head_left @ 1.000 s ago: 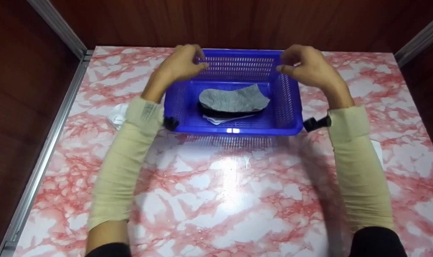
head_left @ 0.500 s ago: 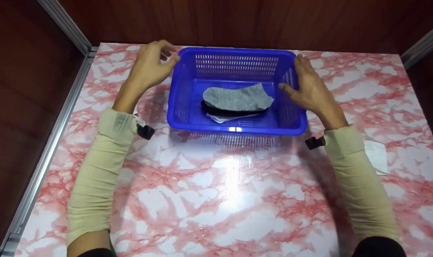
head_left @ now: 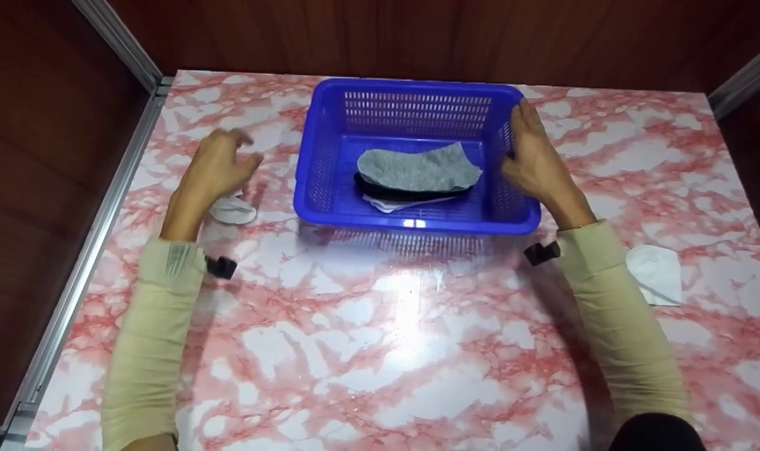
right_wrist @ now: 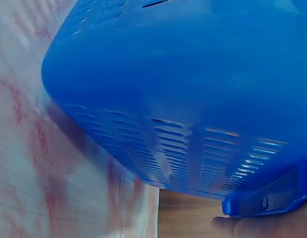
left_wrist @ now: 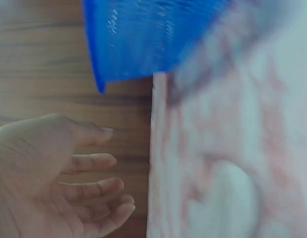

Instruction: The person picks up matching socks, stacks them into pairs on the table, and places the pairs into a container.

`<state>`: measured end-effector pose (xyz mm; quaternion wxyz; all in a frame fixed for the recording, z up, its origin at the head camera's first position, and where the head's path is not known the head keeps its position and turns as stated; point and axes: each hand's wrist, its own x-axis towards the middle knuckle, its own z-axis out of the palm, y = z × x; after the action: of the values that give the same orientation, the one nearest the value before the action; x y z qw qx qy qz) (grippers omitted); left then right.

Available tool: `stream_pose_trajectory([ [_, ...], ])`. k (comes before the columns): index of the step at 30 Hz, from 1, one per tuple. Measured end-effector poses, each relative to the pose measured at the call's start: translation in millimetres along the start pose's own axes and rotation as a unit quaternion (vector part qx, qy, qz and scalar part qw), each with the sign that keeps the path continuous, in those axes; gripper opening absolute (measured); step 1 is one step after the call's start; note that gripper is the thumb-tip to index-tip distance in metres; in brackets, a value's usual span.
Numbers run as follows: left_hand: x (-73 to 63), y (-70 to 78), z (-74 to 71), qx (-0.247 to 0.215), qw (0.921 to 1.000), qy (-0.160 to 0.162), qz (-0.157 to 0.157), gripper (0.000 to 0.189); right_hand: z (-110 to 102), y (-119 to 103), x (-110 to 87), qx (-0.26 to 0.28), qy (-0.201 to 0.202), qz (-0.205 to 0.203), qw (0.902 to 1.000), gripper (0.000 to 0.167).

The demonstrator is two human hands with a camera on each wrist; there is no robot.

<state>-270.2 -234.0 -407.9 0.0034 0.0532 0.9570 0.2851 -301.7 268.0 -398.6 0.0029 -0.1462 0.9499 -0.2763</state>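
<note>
A blue slotted basket stands at the far middle of the marbled table. In it a grey sock lies on top of a black sock and a white one. My right hand holds the basket's right rim, thumb inside and fingers along the outside. The right wrist view shows the basket wall close up with a fingertip under the rim. My left hand hovers left of the basket, fingers relaxed and holding nothing, just above a white sock. That white sock is blurred in the left wrist view.
Another white sock lies on the table to the right, beside my right sleeve. Dark wooden walls with metal corner rails close in the table at the back and the left. The pink marbled tabletop stretches toward me.
My left hand has left the basket's far left corner and drawn back to the left, above the white sock. My right hand has come down onto the right rim and stays there.
</note>
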Motion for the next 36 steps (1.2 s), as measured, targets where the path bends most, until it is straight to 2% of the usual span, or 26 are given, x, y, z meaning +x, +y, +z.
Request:
stream_pose_trajectory([
  [7, -31.7, -35.4, 12.4, 0.021, 0.9984, -0.024, -0.047, 0.056, 0.1, -1.2, 0.3, 0.010, -0.001, 0.007, 0.9999, 0.082],
  [11, -38.9, -46.5, 18.2, 0.029, 0.9978, -0.025, -0.054, 0.056, 2.0, -0.8, -0.1, 0.014, 0.006, 0.005, 0.9999, 0.080],
  [16, -40.7, -50.8, 23.4, 0.050, 0.9967, -0.015, -0.063, 0.055, 3.8, -0.4, 0.6, 0.020, 0.012, 0.004, 0.9997, 0.078],
  [19, -39.5, -50.5, 27.2, 0.043, 0.9973, -0.004, -0.060, 0.047, 4.4, 0.3, 0.6, 0.022, 0.018, 0.003, 0.9996, 0.076],
  [25, -43.9, -45.4, 33.3, -0.017, 0.9985, 0.004, -0.052, 0.033, 5.4, 0.7, 0.7, 0.021, 0.023, 0.001, 0.9995, 0.073],
  [30, -51.2, -29.5, 35.3, -0.055, 0.9970, -0.009, -0.053, 0.029, 4.5, 0.6, 0.4, 0.024, 0.026, 0.000, 0.9994, 0.073],
  [36, -64.4, -6.1, 42.0, -0.104, 0.9937, -0.034, -0.025, 0.022, 3.2, 0.5, 0.0, 0.020, 0.031, 0.001, 0.9993, 0.072],
])
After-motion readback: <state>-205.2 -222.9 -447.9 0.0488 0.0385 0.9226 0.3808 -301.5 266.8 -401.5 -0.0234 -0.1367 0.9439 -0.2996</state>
